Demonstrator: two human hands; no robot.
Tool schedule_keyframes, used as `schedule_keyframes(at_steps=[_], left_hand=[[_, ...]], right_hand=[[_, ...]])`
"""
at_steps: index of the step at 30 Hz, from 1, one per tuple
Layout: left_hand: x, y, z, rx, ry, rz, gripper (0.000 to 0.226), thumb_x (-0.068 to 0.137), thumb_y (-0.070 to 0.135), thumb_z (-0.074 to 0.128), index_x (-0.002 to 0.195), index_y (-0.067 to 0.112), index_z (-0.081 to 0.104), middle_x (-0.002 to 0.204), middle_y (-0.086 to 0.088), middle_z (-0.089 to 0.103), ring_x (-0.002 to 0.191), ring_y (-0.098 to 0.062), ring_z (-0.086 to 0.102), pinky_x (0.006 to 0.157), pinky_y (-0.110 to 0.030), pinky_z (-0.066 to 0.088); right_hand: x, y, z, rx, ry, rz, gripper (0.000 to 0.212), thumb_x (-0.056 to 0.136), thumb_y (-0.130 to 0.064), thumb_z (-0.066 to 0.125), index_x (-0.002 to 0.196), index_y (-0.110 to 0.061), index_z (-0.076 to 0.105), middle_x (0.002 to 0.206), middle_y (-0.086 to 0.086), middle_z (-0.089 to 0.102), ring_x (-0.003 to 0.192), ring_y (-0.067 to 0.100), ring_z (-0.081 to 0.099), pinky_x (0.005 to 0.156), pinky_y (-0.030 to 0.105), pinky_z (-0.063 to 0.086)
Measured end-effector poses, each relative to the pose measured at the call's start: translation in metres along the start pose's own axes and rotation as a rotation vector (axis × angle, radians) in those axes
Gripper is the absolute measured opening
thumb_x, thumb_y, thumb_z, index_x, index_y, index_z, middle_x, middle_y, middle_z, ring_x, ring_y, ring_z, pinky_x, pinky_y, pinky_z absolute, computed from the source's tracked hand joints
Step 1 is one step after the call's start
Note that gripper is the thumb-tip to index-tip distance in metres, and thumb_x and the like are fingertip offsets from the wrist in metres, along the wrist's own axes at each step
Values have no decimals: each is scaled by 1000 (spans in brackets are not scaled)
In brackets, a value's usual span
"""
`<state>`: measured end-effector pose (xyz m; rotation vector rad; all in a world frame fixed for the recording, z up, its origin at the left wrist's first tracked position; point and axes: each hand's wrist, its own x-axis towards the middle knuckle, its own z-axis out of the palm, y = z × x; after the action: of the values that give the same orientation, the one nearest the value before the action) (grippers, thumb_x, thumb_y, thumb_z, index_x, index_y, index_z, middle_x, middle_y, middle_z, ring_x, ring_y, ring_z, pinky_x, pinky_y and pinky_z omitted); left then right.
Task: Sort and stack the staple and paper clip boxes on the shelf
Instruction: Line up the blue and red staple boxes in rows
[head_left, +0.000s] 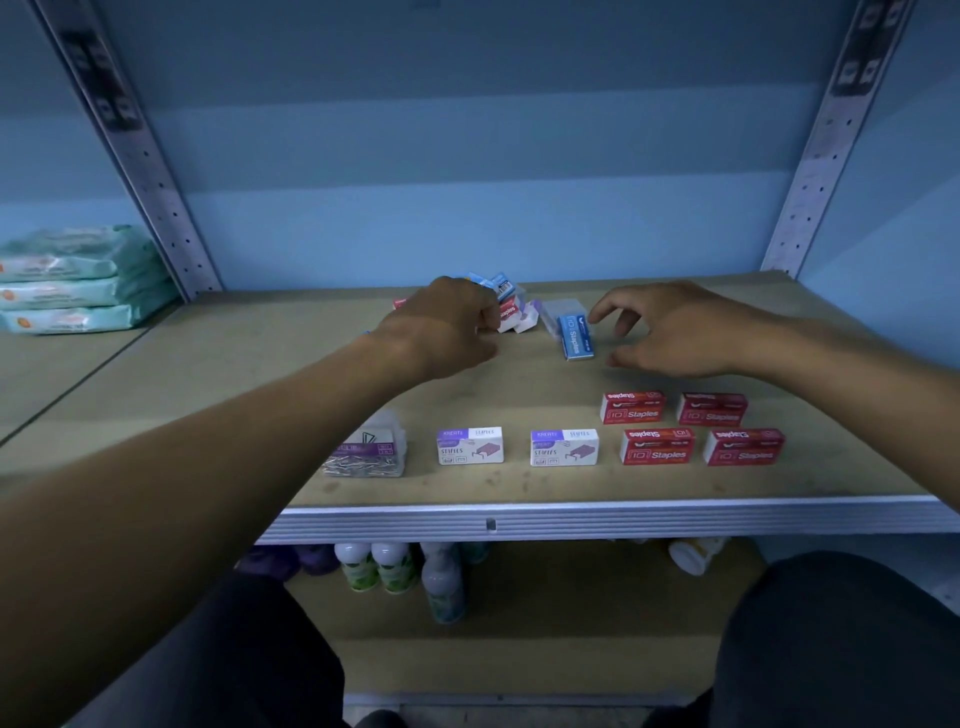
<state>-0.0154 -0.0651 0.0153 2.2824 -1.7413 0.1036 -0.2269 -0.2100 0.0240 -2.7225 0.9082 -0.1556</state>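
On the wooden shelf (260, 374), a loose pile of small boxes (506, 291) lies at the back centre. My left hand (447, 325) reaches into it, fingers curled on a tilted red staple box (508, 313). My right hand (670, 332) hovers open, with thumb and fingers spread to the right of a blue staple box (576, 336) lying flat. Near the front stand a clear paper clip box (366, 452), partly behind my left forearm, two purple-and-white staple boxes (470, 446) (564, 448), and several red staple boxes (657, 447) in a neat block.
Stacked packs of wipes (78, 280) lie on the neighbouring shelf at the left. Metal uprights (156, 176) (826, 156) frame the bay. The shelf's metal front edge (571, 519) runs below the boxes. Bottles (384, 566) stand on the lower shelf.
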Motion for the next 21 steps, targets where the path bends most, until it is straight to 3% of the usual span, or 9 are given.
schedule_keyframes(at_steps=[14,21], left_hand=[[61,-20,0,29,82,-69,46,85,39,69,123,15,58,123,-8,59,112,-25,56,92,-38,49],[84,-29,11,69,30,-172,59,85,52,64,129,15,51,127,-12,57,119,-31,49,94,-43,48]], right_hand=[[41,-5,20,14,82,44,63,86,-42,72,142,-30,47,125,0,59,102,15,50,81,31,42],[55,-4,30,51,114,53,58,85,-48,74,132,-25,48,107,-2,58,99,18,55,70,30,43]])
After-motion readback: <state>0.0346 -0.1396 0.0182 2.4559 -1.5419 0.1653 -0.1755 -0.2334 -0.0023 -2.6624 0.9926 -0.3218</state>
